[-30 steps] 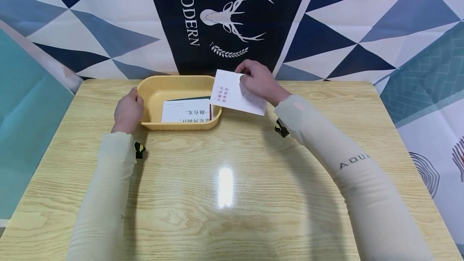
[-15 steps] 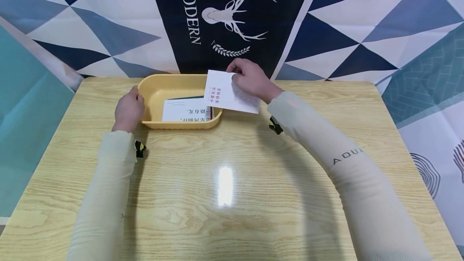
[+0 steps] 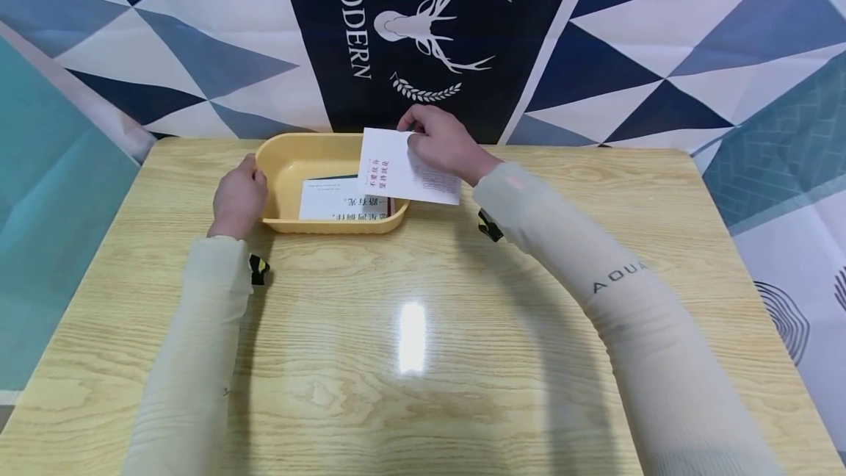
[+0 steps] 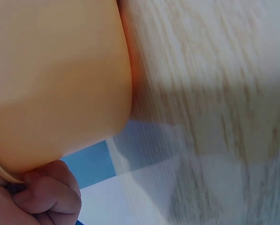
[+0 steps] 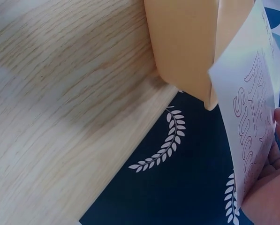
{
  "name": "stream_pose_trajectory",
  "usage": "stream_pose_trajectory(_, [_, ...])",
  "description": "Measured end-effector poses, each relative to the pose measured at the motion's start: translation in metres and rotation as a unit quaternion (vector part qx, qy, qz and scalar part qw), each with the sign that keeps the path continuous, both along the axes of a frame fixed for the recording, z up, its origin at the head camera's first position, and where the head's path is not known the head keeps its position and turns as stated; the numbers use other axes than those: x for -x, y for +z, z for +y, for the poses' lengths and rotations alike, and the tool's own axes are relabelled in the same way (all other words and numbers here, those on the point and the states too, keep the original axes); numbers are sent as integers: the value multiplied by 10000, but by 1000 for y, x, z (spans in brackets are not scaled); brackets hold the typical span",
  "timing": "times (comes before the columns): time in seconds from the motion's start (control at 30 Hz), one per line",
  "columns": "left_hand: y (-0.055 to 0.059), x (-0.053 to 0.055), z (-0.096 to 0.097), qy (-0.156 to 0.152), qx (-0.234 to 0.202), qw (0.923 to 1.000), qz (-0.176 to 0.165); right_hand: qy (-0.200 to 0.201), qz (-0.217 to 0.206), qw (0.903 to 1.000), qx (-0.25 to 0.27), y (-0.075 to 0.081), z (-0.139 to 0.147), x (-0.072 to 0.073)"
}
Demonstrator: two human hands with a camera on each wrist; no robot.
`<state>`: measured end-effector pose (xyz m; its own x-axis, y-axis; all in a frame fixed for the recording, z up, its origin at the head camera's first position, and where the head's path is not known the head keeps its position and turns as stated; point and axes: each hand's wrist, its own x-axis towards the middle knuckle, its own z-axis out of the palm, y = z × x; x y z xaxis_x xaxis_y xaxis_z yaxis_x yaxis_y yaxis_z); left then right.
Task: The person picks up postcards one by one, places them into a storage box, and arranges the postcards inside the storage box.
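Note:
A yellow plastic basket (image 3: pixel 280 227) stands at the back of the table, with printed cards (image 3: pixel 330 200) lying inside it. My left hand (image 3: pixel 239 198) grips the basket's left rim; in the left wrist view its curled fingers (image 4: pixel 55 194) hold the rim's edge. Between thumb and fingers my right hand (image 3: pixel 446 144) pinches a white card (image 3: pixel 390 164) printed with red characters. That card is held tilted over the basket's right end and covers part of the rim. In the right wrist view, large outlined letters show on the card's other face (image 5: pixel 250 108).
The wooden table (image 3: pixel 396 402) reaches toward me, with a bright light reflection on it. Right behind the basket rises a patterned wall cloth (image 3: pixel 449 57) with a deer head and triangles. A small black and yellow piece (image 3: pixel 259 270) shows beside each wrist.
My right hand has carried the white card leftward, from beside the basket's right edge to over its right end. The left hand keeps its grip on the rim.

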<state>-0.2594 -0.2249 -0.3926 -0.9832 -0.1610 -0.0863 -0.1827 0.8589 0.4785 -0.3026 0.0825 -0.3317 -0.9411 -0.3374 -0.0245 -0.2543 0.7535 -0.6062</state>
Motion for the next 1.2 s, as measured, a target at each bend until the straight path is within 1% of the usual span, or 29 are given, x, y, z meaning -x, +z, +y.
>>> stream_pose_trajectory(0.23, [0, 1, 0, -11, -15, 10000, -38, 67, -29, 10000, -41, 1, -8, 3])
stream_pose_trajectory(0.43, [-1, 1, -1, -6, -13, 10000, 10, 89, -124, 9999, -76, 3, -16, 4])
stream_pose_trajectory(0.6, [-2, 1, -1, 41, -16, 10000, 58, 125, -164, 9998, -15, 4, -24, 5])
stream_pose_trajectory(0.73, [-2, 1, 1, 85, -18, 9999, 58, 151, -199, 9996, -96, 4, -29, 5])
stream_pose_trajectory(1.07, [1, 2, 2, 155, -4, 9998, -89, 265, -233, 9990, -279, 1, -41, 8])
stream_pose_trajectory(1.2, [0, 3, 0, 159, 26, 9998, -105, 321, -173, 9989, -309, 2, -45, 8])
